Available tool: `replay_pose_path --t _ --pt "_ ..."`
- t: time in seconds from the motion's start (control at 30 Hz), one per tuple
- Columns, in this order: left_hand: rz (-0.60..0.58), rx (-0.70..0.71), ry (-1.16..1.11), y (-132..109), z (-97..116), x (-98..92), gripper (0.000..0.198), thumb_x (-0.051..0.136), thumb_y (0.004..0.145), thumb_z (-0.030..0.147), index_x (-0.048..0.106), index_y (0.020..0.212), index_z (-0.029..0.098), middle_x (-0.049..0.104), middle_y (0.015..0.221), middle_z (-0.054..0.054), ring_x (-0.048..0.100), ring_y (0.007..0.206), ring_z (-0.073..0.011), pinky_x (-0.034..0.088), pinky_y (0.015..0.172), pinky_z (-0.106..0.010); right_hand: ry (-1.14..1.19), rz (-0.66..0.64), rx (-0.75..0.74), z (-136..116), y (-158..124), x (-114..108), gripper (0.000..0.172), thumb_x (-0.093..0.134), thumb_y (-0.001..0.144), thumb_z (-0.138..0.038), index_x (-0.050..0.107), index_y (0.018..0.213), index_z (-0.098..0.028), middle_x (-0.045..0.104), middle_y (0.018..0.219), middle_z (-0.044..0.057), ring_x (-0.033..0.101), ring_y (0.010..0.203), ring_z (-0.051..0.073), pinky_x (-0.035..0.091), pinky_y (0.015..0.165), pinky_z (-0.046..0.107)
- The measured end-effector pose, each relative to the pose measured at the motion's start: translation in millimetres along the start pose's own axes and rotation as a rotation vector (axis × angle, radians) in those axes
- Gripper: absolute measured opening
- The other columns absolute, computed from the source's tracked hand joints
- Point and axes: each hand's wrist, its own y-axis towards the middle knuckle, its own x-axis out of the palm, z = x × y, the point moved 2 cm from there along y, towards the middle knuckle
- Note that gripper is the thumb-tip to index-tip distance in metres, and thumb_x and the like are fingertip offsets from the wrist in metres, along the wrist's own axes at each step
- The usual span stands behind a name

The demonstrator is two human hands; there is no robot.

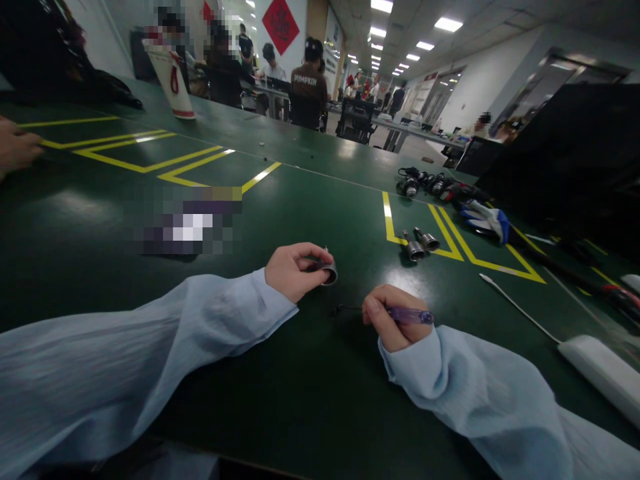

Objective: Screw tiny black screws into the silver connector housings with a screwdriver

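Over the middle of the green table, my left hand is closed on a grey metal cup-shaped part with a round open end. My right hand grips a screwdriver with a clear purple handle. Its thin dark shaft points left, and its tip lies below the metal part, apart from it. Further right, two similar metal cup-shaped parts with stems lie beside each other on the table.
Yellow tape outlines mark the table. A tall paper cup stands back left, near another person's hand. Dark cabled parts, a blue-white glove and a white box with a cable lie right. A blurred patch hides something at left.
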Motion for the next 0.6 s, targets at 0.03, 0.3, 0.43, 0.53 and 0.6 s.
replay_pose_path --t 0.03,0.3,0.43,0.53,0.6 --pt "-0.007 -0.003 0.005 -0.2 0.2 -0.1 0.02 0.067 0.053 0.012 0.06 0.072 0.01 0.069 0.076 -0.007 0.066 0.073 -0.02 0.054 0.07 -0.033 -0.008 -0.001 0.013 0.0 0.4 0.1 0.025 0.043 0.082 -0.021 0.052 0.059 -0.017 0.052 0.054 0.0 0.047 0.051 0.01 0.038 0.051 0.025" --pt "-0.014 -0.015 0.011 -1.3 2.1 -0.8 0.022 0.067 0.053 0.012 0.06 0.074 0.01 0.069 0.079 -0.007 0.066 0.073 -0.0193 0.054 0.073 -0.034 -0.043 -0.011 0.062 -0.1 1.1 0.3 0.027 0.042 0.082 -0.024 0.051 0.058 -0.017 0.05 0.051 -0.001 0.045 0.049 0.009 0.037 0.05 0.025" --pt "-0.045 -0.048 -0.021 -2.2 5.3 -1.2 0.022 0.065 0.055 0.009 0.06 0.076 0.011 0.069 0.073 -0.006 0.066 0.072 -0.019 0.054 0.074 -0.036 -0.017 0.053 0.085 3.2 0.6 0.7 0.028 0.043 0.082 -0.026 0.05 0.056 -0.018 0.049 0.05 -0.001 0.045 0.047 0.01 0.036 0.048 0.025" --pt "-0.057 -0.069 -0.056 -2.2 7.3 -2.0 0.024 0.063 0.055 0.006 0.06 0.078 0.011 0.069 0.072 -0.004 0.066 0.072 -0.0183 0.052 0.078 -0.037 0.008 0.072 0.083 4.6 0.3 2.4 0.027 0.044 0.081 -0.026 0.052 0.057 -0.018 0.051 0.05 -0.001 0.047 0.047 0.01 0.037 0.048 0.025" --pt "-0.064 -0.08 -0.08 -2.2 8.4 -2.4 0.026 0.063 0.054 0.004 0.06 0.079 0.011 0.069 0.073 -0.004 0.066 0.073 -0.0179 0.051 0.08 -0.037 0.025 0.089 0.08 4.2 0.1 2.5 0.026 0.044 0.081 -0.025 0.052 0.057 -0.018 0.053 0.05 -0.001 0.048 0.048 0.01 0.038 0.049 0.025"
